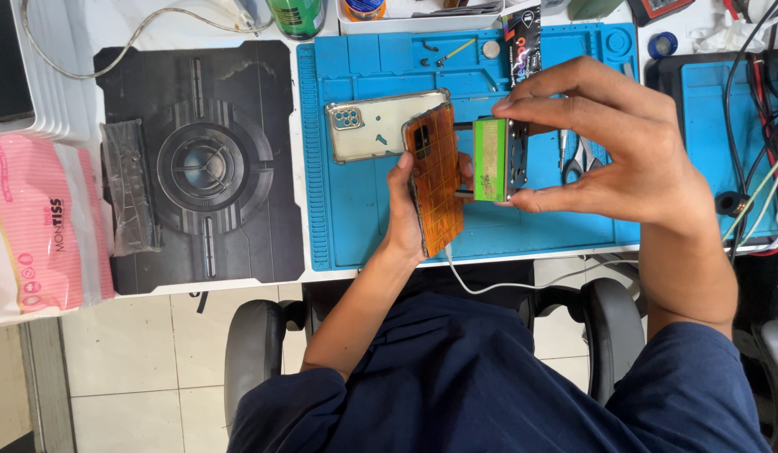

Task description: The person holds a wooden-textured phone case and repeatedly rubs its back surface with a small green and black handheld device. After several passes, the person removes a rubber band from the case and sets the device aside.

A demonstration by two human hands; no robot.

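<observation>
An orange-backed phone [435,172] stands on edge above the blue work mat [364,218], clamped in the left hand [406,210], with a white cable [506,287] running from its lower end. Just beside it, the right hand [607,151] pinches a small green-faced module [492,159] between thumb and fingers. A clear phone case [368,126] lies on the mat behind, tweezers [574,159] to the right, and a black pad [200,159] covers the tabletop [112,25] to the left.

Clear phone case [374,126] on blue mat [355,210]; black pad [200,159] beside.
</observation>
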